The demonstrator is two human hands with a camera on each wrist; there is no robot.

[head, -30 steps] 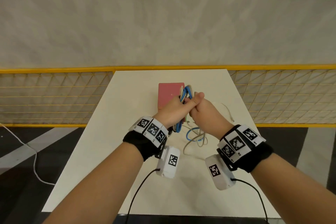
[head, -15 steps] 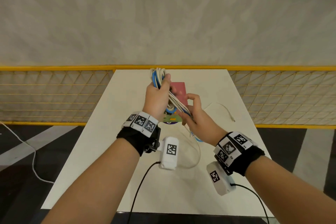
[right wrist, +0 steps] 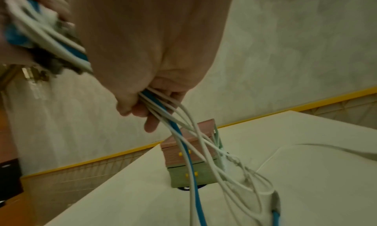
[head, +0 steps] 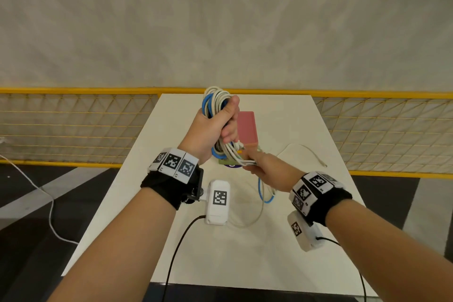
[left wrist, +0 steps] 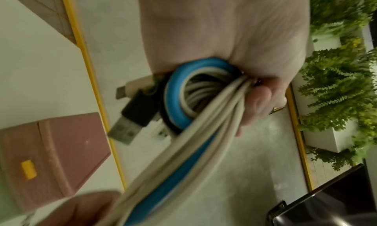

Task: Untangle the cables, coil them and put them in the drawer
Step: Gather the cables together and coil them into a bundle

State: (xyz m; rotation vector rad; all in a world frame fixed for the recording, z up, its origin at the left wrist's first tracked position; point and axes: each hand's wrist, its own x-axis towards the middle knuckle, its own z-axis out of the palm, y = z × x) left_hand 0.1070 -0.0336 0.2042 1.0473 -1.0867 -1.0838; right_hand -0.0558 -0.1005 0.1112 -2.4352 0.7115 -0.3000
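The head camera looks forward and down from above both forearms, taking in the whole white rectangular counter (head: 282, 240) and the pale wall behind it. The left wrist camera sits very close under the left hand (left wrist: 224, 27), facing along it at the coiled bundle of white and blue cables (left wrist: 183, 132). The right wrist camera looks past the right hand (right wrist: 146, 43) towards the small pink and green drawer box (right wrist: 183, 161), which all three views share.

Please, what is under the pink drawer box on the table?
Under the pink drawer box sits a green drawer with yellow knobs. Below that, something dark peeks out; cables partly cover it, so I cannot identify it.
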